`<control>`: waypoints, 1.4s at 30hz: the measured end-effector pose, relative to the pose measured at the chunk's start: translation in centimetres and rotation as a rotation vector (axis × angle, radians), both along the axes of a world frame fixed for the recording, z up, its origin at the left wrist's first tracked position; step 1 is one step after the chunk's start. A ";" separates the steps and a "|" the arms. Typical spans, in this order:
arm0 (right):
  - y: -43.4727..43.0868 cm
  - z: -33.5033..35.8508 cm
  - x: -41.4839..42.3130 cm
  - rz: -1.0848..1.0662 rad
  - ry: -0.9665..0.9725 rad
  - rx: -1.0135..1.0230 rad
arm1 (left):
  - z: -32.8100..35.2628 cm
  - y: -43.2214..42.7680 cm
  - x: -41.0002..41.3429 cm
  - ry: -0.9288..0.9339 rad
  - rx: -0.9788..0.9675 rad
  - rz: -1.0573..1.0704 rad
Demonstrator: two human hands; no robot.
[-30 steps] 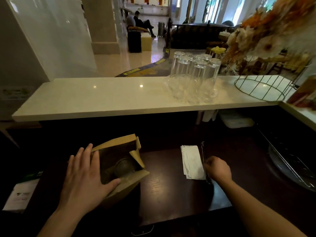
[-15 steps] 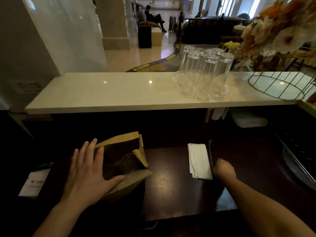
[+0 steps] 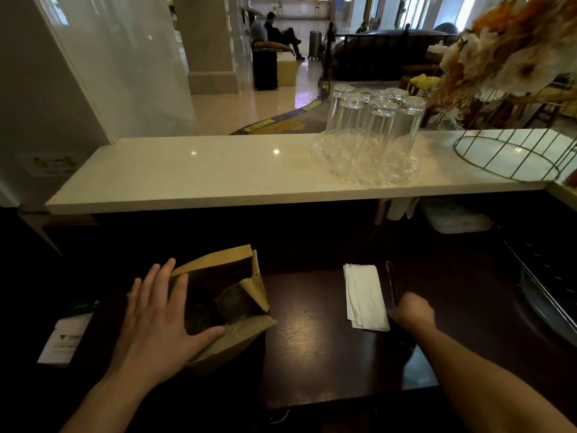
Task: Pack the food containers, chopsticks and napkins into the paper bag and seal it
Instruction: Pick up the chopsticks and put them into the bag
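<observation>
A brown paper bag (image 3: 237,342) stands with its mouth wide on the dark wooden counter, and a round food container (image 3: 232,303) shows dimly inside. My left hand (image 3: 159,317) lies flat against the bag's left side, fingers spread, thumb on its near rim. To the right lies a stack of white napkins (image 3: 363,295). Beside them rest dark chopsticks (image 3: 391,284). My right hand (image 3: 412,314) is closed around the chopsticks' near end; its fingers are hidden underneath.
A pale stone shelf (image 3: 218,173) runs across above the counter, carrying several upturned glasses (image 3: 371,135) on a glass dish and a gold wire basket (image 3: 512,154) with dried flowers. A wire rack (image 3: 549,285) sits at right. A white card (image 3: 64,342) lies at left.
The camera has shifted slightly, moving the scene right in view. My right hand stays closed at the chopsticks' near end beside the napkins. My left hand remains on the bag.
</observation>
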State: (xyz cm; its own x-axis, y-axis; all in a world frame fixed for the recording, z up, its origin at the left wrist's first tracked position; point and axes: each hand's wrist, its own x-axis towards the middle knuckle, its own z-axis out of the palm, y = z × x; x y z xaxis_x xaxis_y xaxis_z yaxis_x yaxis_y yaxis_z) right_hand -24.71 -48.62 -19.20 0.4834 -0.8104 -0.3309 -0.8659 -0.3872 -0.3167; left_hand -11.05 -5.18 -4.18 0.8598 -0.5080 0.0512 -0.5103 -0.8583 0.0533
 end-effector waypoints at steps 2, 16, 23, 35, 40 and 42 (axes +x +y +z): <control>-0.1 0.0 0.0 -0.030 -0.018 0.024 | 0.0 0.0 0.1 0.000 -0.006 -0.001; 0.0 2.2 1.3 -0.043 -0.209 0.063 | 0.1 0.1 0.4 0.014 -0.056 -0.024; 2.4 5.2 3.9 0.051 -0.444 0.067 | -0.1 0.7 0.5 0.016 -0.100 -0.023; 7.6 12.0 7.7 0.203 -0.735 0.127 | -0.8 2.7 0.6 0.011 -0.239 -0.071; 11.8 15.7 9.0 0.350 -0.887 0.222 | -0.9 3.9 0.8 0.003 -0.255 -0.081; 13.5 17.2 9.4 0.428 -0.927 0.253 | -1.1 4.4 0.9 0.009 -0.274 -0.076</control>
State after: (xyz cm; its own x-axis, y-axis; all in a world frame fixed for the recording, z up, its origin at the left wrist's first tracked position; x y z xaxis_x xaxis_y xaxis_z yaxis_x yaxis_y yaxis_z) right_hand -15.29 -35.12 -2.04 0.8639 -0.4708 0.1789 -0.0499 -0.4334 -0.8998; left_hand -10.17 -0.77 -5.25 0.8210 -0.5390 0.1881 -0.5708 -0.7708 0.2830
